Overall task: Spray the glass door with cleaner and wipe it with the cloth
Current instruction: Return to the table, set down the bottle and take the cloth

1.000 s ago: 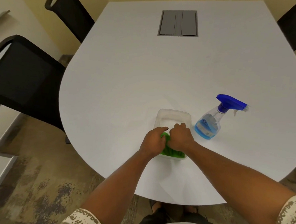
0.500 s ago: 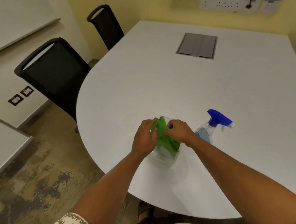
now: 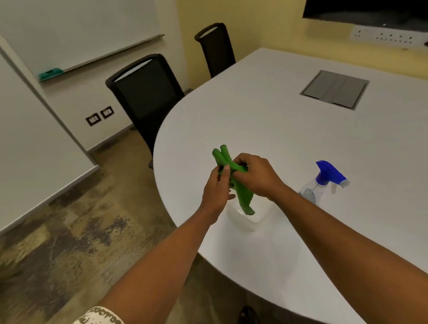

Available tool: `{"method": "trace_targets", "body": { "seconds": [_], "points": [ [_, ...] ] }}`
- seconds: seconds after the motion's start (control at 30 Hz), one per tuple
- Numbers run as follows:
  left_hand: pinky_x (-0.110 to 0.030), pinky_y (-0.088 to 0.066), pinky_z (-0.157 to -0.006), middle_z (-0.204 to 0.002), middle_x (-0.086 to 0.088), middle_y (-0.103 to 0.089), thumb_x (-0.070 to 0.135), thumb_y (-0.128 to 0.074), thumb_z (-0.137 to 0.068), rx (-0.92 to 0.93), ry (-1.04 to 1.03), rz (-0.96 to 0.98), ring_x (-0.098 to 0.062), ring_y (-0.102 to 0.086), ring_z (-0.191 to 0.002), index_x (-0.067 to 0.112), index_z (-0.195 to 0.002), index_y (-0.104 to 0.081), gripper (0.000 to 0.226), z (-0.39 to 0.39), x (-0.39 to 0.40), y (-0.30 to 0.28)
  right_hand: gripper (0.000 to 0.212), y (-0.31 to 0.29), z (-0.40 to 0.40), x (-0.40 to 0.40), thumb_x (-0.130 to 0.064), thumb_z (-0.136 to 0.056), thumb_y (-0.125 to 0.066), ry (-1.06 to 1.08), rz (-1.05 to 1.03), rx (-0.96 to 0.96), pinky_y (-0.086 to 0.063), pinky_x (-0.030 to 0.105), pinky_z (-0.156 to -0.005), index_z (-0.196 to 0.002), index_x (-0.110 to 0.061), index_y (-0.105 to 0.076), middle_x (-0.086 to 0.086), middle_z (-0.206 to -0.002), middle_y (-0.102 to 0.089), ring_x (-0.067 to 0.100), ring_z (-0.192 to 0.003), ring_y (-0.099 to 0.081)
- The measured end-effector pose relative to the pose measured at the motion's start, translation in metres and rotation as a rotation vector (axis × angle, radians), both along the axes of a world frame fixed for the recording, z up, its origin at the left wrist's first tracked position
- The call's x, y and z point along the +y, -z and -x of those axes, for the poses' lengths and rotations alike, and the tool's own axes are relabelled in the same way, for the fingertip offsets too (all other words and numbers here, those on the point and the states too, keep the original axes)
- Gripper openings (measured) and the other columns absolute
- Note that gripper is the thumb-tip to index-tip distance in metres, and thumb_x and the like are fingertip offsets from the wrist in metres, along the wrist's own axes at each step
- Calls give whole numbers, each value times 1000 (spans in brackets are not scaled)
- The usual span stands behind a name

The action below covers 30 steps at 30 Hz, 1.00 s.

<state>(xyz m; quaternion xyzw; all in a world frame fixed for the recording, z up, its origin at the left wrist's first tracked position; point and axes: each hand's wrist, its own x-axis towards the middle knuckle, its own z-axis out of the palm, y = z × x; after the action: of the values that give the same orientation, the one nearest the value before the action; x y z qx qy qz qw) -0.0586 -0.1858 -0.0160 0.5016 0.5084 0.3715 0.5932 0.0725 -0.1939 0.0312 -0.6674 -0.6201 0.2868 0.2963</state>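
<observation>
A green cloth [image 3: 243, 195] hangs twisted above the white table [image 3: 293, 138], held between both hands. My left hand [image 3: 215, 189] grips its left side and my right hand [image 3: 257, 175] pinches its upper part. Its lower end dangles over a clear plastic tub [image 3: 252, 220] near the table's front edge. A clear spray bottle [image 3: 318, 183] with a blue trigger head and blue liquid stands to the right of my right forearm, untouched. No glass door can be made out with certainty.
Two black chairs [image 3: 147, 93] stand at the table's left side. A grey cable hatch [image 3: 335, 89] is set in the tabletop. A whiteboard [image 3: 72, 28] and a white panel [image 3: 13, 137] fill the left wall. Mottled floor lies to the left.
Both hands have lifted the green cloth up out of the tub. The head has turned left and up, bringing the left wall and chairs into view.
</observation>
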Motion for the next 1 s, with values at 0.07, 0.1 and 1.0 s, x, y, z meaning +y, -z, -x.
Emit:
{"method": "trace_targets", "body": {
  "seconds": [0.07,0.1,1.0],
  "points": [
    [-34,-60,-84,-119,4,-68,55,-35,-105,-87,-35,26,-14,-67,-110,26,-133,-54,45,13,-11,-6,11,-2,18,-7,-17,-86,-61,-57,-8,-22,-54,37,-76,-96,-19,-66,-2,-89,-68,18,-82,-64],
    [-34,-61,-84,-118,3,-69,57,-36,-104,-126,-61,38,-14,-67,-110,24,-132,-55,47,19,-16,-8,12,-3,26,-12,-17,-86,-60,-80,-12,-29,-55,38,-76,-97,-19,-66,-2,-89,-68,18,-83,-64],
    [-36,-45,-77,-94,-3,-60,31,-37,-109,273,-617,-49,-20,-56,-87,18,-99,-58,27,203,-273,-9,20,-9,240,-199,-40,-85,-61,-436,-7,76,-60,47,-70,-77,-23,-67,-4,-73,-69,16,-72,-68]
  ]
}}
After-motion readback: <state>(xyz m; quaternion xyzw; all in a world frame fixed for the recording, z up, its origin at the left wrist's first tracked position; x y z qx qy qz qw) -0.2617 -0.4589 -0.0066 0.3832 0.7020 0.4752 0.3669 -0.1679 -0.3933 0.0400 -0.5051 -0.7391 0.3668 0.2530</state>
